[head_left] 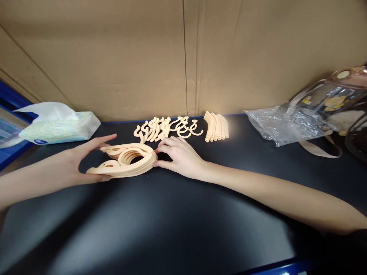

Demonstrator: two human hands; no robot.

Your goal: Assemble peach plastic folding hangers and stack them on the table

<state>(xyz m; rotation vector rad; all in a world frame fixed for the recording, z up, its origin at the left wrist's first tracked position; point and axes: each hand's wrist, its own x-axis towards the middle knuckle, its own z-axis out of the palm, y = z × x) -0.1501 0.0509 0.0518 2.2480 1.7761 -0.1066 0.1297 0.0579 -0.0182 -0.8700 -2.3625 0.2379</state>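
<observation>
A stack of several peach plastic curved pieces [126, 162] lies on the black tabletop [160, 221]. My left hand [86, 160] cups the stack's left end, thumb under its near edge and fingers stretched along the far side. My right hand [180, 156] presses its fingertips against the stack's right end. Behind the hands lie a row of peach hook-shaped pieces [166, 129] and a bundle of peach curved bars [216, 126].
A soft pack of tissues [57, 124] sits at the back left. Crumpled clear plastic [286, 124] and a transparent bag with a beige strap [329, 99] lie at the back right. A cardboard wall [183, 57] closes off the rear. Blue edging runs along the table's sides.
</observation>
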